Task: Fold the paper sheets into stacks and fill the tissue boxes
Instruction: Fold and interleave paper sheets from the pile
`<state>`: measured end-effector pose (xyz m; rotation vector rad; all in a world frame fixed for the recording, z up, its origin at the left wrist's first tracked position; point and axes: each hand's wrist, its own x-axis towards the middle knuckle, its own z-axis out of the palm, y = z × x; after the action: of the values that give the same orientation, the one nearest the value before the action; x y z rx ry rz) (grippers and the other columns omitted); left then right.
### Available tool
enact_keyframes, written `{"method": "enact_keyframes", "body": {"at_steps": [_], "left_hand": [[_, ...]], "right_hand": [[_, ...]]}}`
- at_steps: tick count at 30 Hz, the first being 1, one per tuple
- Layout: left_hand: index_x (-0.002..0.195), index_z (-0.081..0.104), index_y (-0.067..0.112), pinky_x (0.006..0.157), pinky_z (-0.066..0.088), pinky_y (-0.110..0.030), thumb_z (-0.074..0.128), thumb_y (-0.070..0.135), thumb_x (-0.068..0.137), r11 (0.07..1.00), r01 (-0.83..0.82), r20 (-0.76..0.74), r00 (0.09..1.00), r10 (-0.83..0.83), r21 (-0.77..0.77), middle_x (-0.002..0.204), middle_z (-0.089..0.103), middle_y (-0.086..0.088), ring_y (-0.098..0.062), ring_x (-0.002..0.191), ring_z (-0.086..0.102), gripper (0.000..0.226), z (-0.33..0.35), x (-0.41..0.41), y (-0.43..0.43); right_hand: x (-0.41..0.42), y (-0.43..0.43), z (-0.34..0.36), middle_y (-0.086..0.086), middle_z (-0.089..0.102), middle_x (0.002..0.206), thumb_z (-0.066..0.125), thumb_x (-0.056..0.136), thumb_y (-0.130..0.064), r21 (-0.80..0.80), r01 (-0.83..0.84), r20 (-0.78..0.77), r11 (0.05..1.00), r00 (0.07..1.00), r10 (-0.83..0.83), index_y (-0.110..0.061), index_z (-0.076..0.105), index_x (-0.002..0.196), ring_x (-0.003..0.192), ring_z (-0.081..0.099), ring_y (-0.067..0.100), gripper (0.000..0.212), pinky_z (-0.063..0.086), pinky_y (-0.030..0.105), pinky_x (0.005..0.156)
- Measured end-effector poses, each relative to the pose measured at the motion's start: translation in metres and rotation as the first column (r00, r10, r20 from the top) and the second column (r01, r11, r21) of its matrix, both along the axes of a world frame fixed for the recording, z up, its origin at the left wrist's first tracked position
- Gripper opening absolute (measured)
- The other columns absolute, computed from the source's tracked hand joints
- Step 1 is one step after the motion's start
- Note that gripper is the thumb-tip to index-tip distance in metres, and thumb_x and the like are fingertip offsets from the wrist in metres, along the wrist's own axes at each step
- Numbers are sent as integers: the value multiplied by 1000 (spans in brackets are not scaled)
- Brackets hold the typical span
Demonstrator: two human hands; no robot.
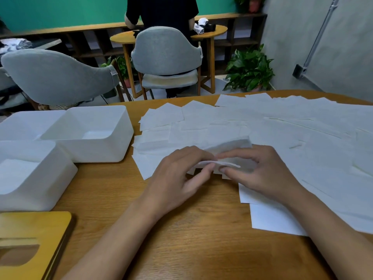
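Observation:
Many white paper sheets (292,126) lie spread over the right and far part of the wooden table (201,239). At the table's middle both hands hold a folded stack of sheets (228,145) by its near edge. My left hand (181,178) pinches that edge between thumb and fingers. My right hand (260,170) pinches the same edge from the right, fingers curled over it. Three white plastic tissue boxes stand open at the left: one at the middle (121,126), one behind it (26,124), one nearer (62,178).
A yellow wooden lid (40,225) with an oval slot lies at the near left corner. Beyond the table stand grey chairs (167,51), a small round table, potted plants (250,69) and a person in black by the shelf.

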<state>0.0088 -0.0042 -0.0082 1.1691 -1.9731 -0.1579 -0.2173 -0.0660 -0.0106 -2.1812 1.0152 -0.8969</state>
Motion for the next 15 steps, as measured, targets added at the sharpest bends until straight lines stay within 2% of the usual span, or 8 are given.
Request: {"method": "enact_keyframes", "body": {"at_steps": [2,4,7,9,11,13,15], "left_hand": [[116,74,18,85,51,-21,72,30,99,999,-19,-73,997,22,45,108,73,14,-4,104,67,21,1,0,0],[120,71,22,85,52,-21,78,34,93,991,-52,-154,985,71,123,110,73,17,-4,108,67,30,3,2,1],[118,71,27,82,53,-16,83,27,91,960,-72,-307,939,157,271,107,73,19,0,107,67,29,9,9,1],[114,72,28,80,55,-17,83,20,90,930,-53,-403,891,209,365,106,73,18,2,106,67,28,15,15,1],[112,73,26,77,58,-21,84,17,88,917,-10,-443,873,203,399,101,77,11,-4,101,71,28,22,20,0],[110,74,25,74,60,-24,85,17,85,913,29,-479,858,186,406,97,79,6,-9,95,74,29,29,21,2],[108,76,27,71,60,-23,87,19,82,908,40,-481,857,183,417,93,79,7,-10,92,75,29,34,22,4]], "right_hand": [[2,1,-2,-22,78,94,82,86,-26,5,17,78,1000,997,-18,-33,83,100,95,72,5,16,53,22,84],[2,1,2,-18,78,86,82,86,-23,97,43,210,994,976,-63,-30,83,92,87,71,2,9,52,16,77],[1,0,8,-11,79,84,80,86,-22,256,21,311,966,945,-103,-23,83,86,80,73,4,3,52,12,70],[0,-2,9,-3,81,92,79,85,-25,365,-22,344,931,932,-112,-18,84,91,87,77,14,10,57,24,81],[-2,-2,10,3,81,102,80,81,-29,471,-91,380,877,919,-108,-16,84,96,97,77,23,20,57,40,96],[-1,-1,10,7,80,108,81,78,-30,546,-181,405,818,912,-69,-17,84,101,103,76,27,25,54,46,102],[-1,0,10,8,79,110,87,79,-30,573,-239,399,784,917,-12,-18,84,101,104,75,28,25,55,45,101]]}}
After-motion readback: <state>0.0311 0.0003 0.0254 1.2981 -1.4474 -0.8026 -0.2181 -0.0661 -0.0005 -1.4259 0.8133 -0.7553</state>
